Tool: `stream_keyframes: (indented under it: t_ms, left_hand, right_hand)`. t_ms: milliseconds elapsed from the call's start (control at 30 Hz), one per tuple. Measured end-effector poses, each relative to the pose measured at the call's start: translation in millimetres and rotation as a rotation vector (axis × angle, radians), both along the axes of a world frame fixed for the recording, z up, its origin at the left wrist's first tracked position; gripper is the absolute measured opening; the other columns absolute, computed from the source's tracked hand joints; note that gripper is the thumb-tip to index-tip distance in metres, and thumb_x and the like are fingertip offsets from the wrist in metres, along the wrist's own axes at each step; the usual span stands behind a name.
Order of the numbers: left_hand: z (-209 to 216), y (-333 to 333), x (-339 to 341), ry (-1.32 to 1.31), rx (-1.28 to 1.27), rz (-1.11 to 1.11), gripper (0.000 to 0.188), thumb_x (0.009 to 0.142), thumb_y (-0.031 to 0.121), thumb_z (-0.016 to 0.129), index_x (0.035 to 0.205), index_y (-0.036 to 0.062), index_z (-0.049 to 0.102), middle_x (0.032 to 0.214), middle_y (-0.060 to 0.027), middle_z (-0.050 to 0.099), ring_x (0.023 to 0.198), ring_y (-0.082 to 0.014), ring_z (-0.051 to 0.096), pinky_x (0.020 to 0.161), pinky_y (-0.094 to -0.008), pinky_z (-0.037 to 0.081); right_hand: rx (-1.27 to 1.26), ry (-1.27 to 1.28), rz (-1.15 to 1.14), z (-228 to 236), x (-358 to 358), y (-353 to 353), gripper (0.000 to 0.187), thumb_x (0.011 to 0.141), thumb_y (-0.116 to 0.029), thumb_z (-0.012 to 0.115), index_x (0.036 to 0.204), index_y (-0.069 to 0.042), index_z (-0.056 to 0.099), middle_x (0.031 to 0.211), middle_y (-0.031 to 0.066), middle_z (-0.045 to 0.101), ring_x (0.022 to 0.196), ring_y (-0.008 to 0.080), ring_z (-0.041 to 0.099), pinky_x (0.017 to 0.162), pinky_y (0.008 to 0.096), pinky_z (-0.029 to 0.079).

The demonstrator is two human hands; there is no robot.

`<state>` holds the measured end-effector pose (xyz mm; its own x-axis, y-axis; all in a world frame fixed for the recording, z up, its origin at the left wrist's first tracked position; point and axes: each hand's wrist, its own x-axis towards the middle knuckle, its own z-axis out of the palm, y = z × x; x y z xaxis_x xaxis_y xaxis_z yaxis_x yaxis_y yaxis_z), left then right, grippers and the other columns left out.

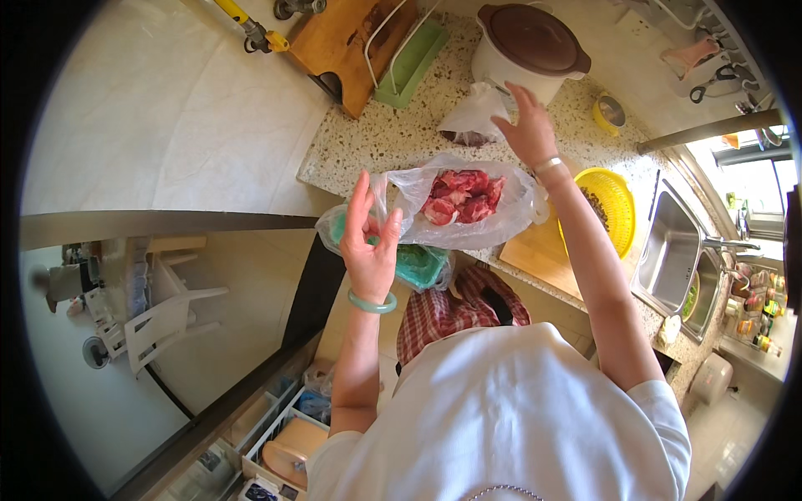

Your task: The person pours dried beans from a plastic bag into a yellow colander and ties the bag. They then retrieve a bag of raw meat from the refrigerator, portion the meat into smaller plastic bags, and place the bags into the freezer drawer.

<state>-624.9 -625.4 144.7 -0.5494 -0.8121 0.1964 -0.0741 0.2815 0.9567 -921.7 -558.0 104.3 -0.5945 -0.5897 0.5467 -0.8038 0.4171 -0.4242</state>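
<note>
Chunks of red raw meat (464, 197) lie on a clear plastic bag (505, 219) spread at the counter's front edge. My left hand (370, 246), a green bangle at its wrist, is raised at the bag's left end. Its fingers and thumb stand apart, with the thin plastic next to them. My right hand (530, 129) reaches over the counter beyond the meat, fingers spread and holding nothing. Near its fingertips stands a small white plastic bag (478, 113) with something dark at its bottom. A green plastic bag or tray (420, 265) shows below the meat, partly covered.
A wooden board (535, 253) and a yellow colander (622, 213) with small brown pieces sit to the right, before the steel sink (668, 230). Behind are a white pot (510, 71) with a brown lid, a yellow bowl (610, 115), a green rack (411, 71) and a cutting board (342, 42).
</note>
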Motion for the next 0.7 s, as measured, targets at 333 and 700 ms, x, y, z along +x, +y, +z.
stream_keyframes:
  t_ms: [333, 700]
  left_hand:
    - [-7.9, -2.9, -2.4, 0.137, 0.194, 0.000, 0.072, 0.089, 0.002, 0.062, 0.149, 0.0089, 0.022, 0.132, -0.0139, 0.054, 0.065, -0.0003, 0.043, 0.057, -0.0159, 0.040]
    - [-47.4, -13.9, -0.3, -0.681, -0.399, -0.094, 0.041, 0.077, 0.029, 0.077, 0.113, 0.0140, 0.062, 0.093, -0.0070, 0.058, 0.079, -0.0265, 0.062, 0.065, -0.0369, 0.050]
  right_hand:
    - [1.045, -0.342, 0.313, 28.6, 117.2, 112.1, 0.084, 0.073, -0.037, 0.076, 0.141, -0.016, 0.031, 0.144, 0.0161, 0.037, 0.101, 0.0358, 0.063, 0.080, 0.0434, 0.054]
    - [0.614, -0.347, 0.140, 9.8, 102.1, 124.3, 0.108, 0.062, -0.034, 0.084, 0.149, -0.020, 0.020, 0.149, 0.0109, 0.031, 0.117, 0.0337, 0.054, 0.085, 0.0416, 0.053]
